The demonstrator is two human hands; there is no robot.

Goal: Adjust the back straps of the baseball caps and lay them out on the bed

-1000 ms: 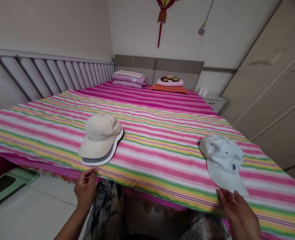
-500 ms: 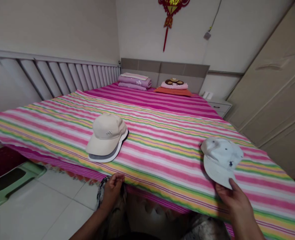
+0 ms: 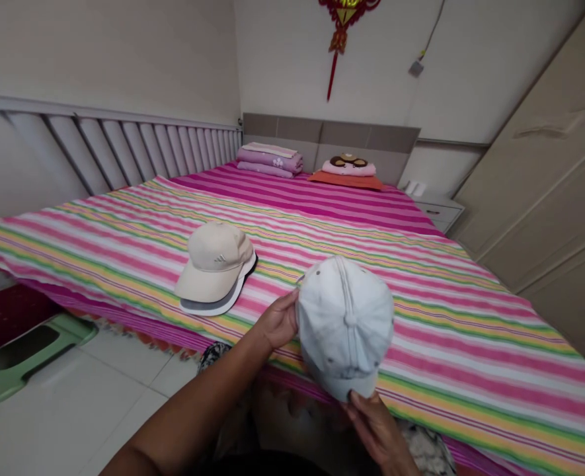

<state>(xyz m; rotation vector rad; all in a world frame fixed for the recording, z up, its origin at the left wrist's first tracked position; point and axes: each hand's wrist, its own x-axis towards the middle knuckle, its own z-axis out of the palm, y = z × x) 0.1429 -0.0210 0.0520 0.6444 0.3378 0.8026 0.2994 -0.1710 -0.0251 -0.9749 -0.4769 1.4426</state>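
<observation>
I hold a pale white-blue cap point(image 3: 344, 324) in the air over the near edge of the striped bed point(image 3: 445, 317). My left hand point(image 3: 277, 322) grips its left side, fingers curled behind the crown. My right hand point(image 3: 374, 426) pinches the brim from below at the near side. To the left on the bed lies a beige cap point(image 3: 216, 261) stacked on top of other caps whose grey and white brims show beneath it.
Folded purple bedding point(image 3: 271, 158) and an orange and pink pillow pile point(image 3: 348, 170) lie at the headboard. A white railing point(image 3: 123, 142) runs along the left wall. A green stool point(image 3: 22, 350) stands on the tiled floor at left. A wardrobe point(image 3: 545, 178) fills the right.
The white-blue cap left the bed at the right and came up to the middle in my right hand. My left hand rose from the bed's edge and took hold of the cap's side.
</observation>
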